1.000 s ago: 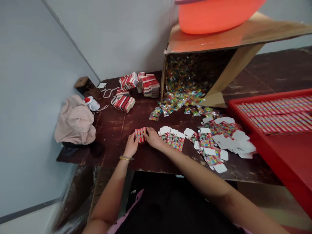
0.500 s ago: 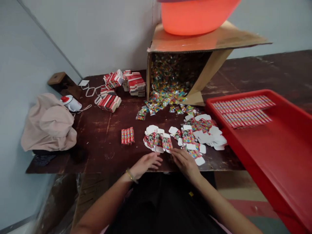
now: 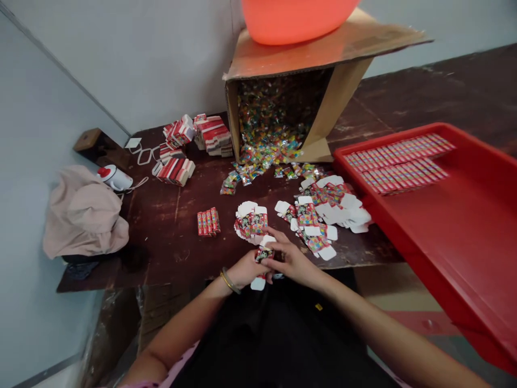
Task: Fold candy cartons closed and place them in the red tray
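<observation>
Close to my body, over the table's front edge, a small printed candy box [image 3: 264, 255] with white end flaps is between both hands. My left hand [image 3: 247, 269] is closed around its lower part, partly covered by the other hand. My right hand [image 3: 291, 262] grips it from the right, fingers curled over its face. Just beyond lies a fanned stack of flat candy boxes [image 3: 250, 222]. More flat boxes [image 3: 311, 223] lie in a loose pile to the right. Left of the stack, several filled-out candy boxes [image 3: 209, 222] stand in a row.
A cardboard carton [image 3: 319, 116] lies on its side, spilling small candy packets [image 3: 266, 153]; an orange tub [image 3: 299, 21] sits on top. At right is a red tray [image 3: 436, 237] with rows of boxes. Box bundles [image 3: 175, 170], a white bottle [image 3: 116, 178] and pink cloth [image 3: 86, 215] are left.
My right hand has taken a flat box from the fanned stack and brought it toward me. My left hand has closed on it too. The view has shifted slightly.
</observation>
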Action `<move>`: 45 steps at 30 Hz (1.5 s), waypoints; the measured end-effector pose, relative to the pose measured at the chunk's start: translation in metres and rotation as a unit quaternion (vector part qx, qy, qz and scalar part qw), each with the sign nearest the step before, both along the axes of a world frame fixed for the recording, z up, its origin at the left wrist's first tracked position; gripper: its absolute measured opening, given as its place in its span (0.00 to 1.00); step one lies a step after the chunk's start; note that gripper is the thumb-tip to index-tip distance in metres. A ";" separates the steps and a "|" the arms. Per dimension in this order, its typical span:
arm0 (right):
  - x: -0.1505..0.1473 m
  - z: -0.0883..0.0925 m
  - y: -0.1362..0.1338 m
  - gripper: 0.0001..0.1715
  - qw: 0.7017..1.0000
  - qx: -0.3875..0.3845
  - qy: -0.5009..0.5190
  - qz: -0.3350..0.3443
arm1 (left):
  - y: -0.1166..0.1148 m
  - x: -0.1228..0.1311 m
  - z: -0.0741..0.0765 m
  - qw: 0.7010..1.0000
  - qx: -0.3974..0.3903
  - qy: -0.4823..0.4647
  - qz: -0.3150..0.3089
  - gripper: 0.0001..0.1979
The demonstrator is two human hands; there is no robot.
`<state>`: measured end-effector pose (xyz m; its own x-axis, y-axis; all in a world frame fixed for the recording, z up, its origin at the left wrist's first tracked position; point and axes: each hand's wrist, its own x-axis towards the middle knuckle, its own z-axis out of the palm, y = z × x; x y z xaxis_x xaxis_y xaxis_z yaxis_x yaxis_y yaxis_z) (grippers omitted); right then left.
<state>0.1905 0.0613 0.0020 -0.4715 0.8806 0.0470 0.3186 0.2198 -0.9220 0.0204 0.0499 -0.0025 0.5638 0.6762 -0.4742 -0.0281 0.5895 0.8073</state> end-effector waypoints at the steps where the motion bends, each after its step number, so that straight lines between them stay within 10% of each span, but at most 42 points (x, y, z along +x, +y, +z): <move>1: 0.002 0.003 0.003 0.11 0.999 -0.026 0.003 0.026 | 0.001 -0.001 0.003 1.000 0.001 -0.007 -0.015 0.16; 5: 0.013 0.016 0.012 0.15 0.986 -0.113 0.043 0.114 | 0.004 -0.006 0.010 0.992 -0.003 -0.049 -0.113 0.17; 11: 0.002 0.008 -0.004 0.11 0.992 -0.085 0.080 -0.046 | -0.004 0.002 -0.012 0.981 0.118 0.107 0.111 0.19; 20: 0.007 -0.008 -0.034 0.16 0.947 -0.207 0.196 -0.149 | -0.027 -0.007 -0.006 0.946 0.259 0.146 0.126 0.21; 30: 0.011 -0.022 -0.049 0.18 0.720 -0.609 0.333 -0.029 | -0.049 -0.011 0.005 0.966 0.216 0.139 0.017 0.11; 38: -0.001 -0.007 -0.038 0.15 0.932 -0.326 0.155 -0.011 | -0.046 -0.004 0.000 0.984 -0.101 0.003 0.146 0.32; 45: -0.006 -0.006 -0.042 0.23 0.952 -0.278 0.126 0.000 | -0.036 -0.006 0.003 0.972 -0.186 -0.056 0.135 0.27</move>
<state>0.1842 0.0192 -0.0039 -0.5070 0.8027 -0.3140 0.0717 -0.3237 -0.9434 0.0144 0.0142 0.0007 0.4516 0.6007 -0.6597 -0.2975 0.7984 0.5235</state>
